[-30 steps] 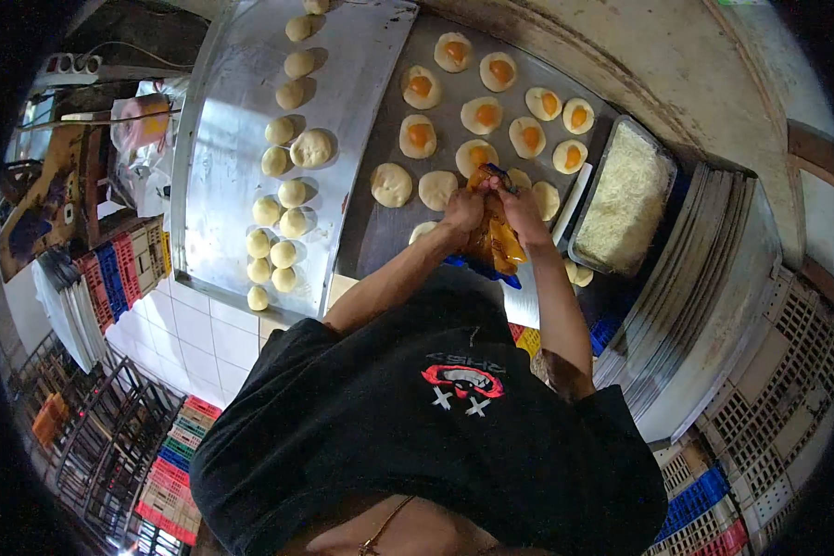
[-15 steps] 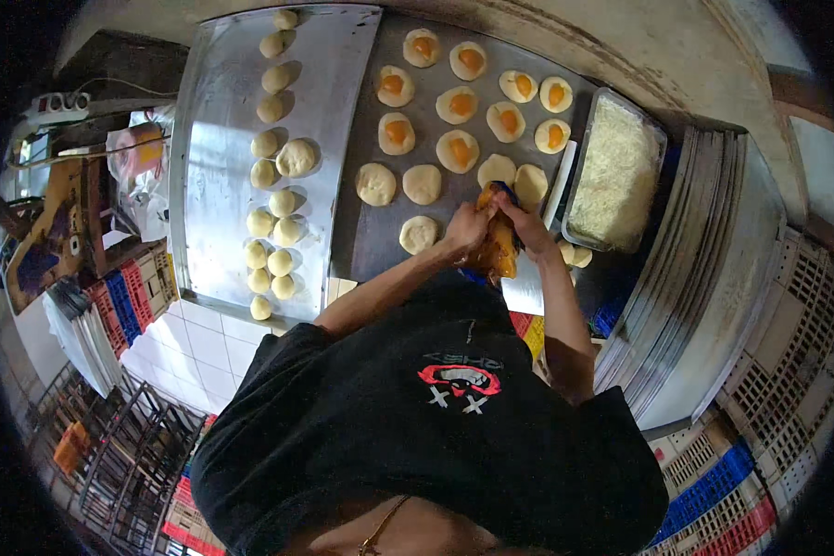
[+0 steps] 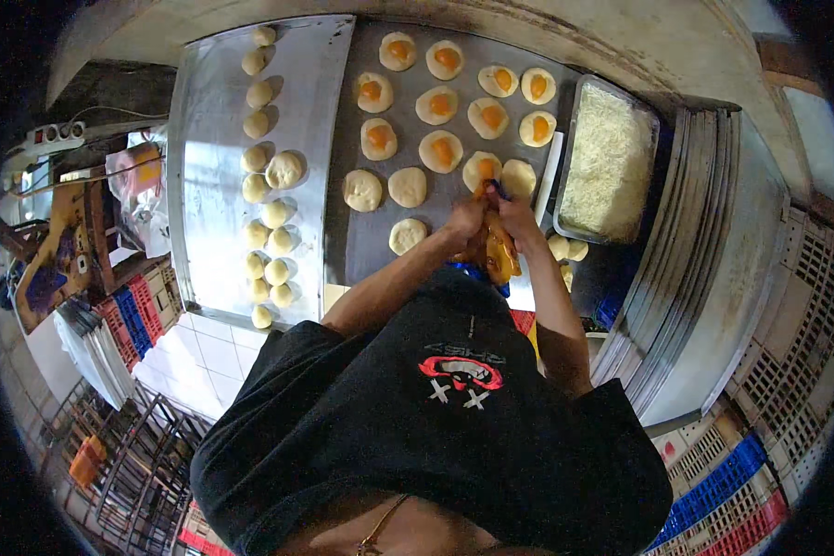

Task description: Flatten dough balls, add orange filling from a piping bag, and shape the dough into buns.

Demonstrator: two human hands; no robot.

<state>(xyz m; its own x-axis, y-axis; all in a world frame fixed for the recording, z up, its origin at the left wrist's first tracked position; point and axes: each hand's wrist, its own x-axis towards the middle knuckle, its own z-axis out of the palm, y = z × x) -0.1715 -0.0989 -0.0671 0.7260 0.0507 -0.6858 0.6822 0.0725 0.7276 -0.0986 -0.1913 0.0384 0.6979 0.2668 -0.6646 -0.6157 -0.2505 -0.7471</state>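
Observation:
Both my hands grip a plastic piping bag (image 3: 501, 257) with orange filling inside. My left hand (image 3: 465, 220) is closed around its left side, and my right hand (image 3: 521, 222) squeezes it from the right near the tip. That tip points at a flattened dough round (image 3: 473, 174) carrying a blob of orange filling. Just right of it lies a plain dough round (image 3: 518, 178). These sit on a dark baking tray (image 3: 366, 236), where rows of rounds farther back bear orange filling. Three plain rounds, including one flat dough round (image 3: 362, 190), lie to the left.
On the left, a silvery metal tray (image 3: 204, 167) holds a line of dough balls. A clear tub of pale shredded topping (image 3: 607, 167) stands to the right. Beyond it leans a stack of metal trays (image 3: 681, 241). Plastic crates (image 3: 713, 486) stand at the lower right.
Orange filling now shows on the dough round at the bag's tip, which was plain before. My hands have drawn back slightly from it with the bag. The whole view has shifted a little.

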